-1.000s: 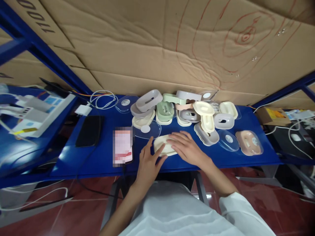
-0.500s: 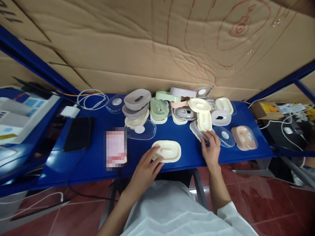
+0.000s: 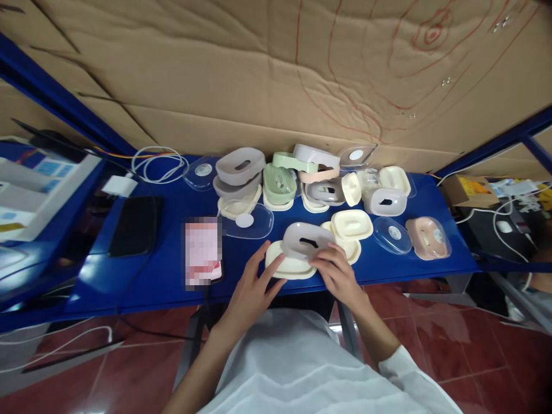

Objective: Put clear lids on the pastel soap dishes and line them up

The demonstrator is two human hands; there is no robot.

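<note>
ok so from where I'm standing, the grey oval shell (image 3: 295, 234) is over the far side of a cream base (image 3: 293, 269), near the front edge of the blue worktop (image 3: 383, 269). Can't tell if it's actually resting on the base or held just above it.

Right-hand grip (image 3: 340, 279) is clamped on the shell at its near right end. Left-hand grip (image 3: 250, 287) isn't clamped on anything: fingers spread apart, a fingertip or two on the left end of the base.

Handling-wise I'd guess both are thin moulded plastic, so light and fairly stiff, and probably a bit slick on those smooth curved sides. Doubt they'd break easily, but a thin wall could flex if you squeezed the middle. I'd pinch the shell by its rim at a rounded end, with the thumb on the outside wall, and pin the base by its lip.

As for direction, the shell's long axis runs mostly side to side, slightly skewed, left end further from the person and right end nearer. Its dark slot slants the same way. The base lies flat, long axis pretty much along the front edge. Cream trays (image 3: 351, 224) sit just right of the shell, fwiw.
</note>
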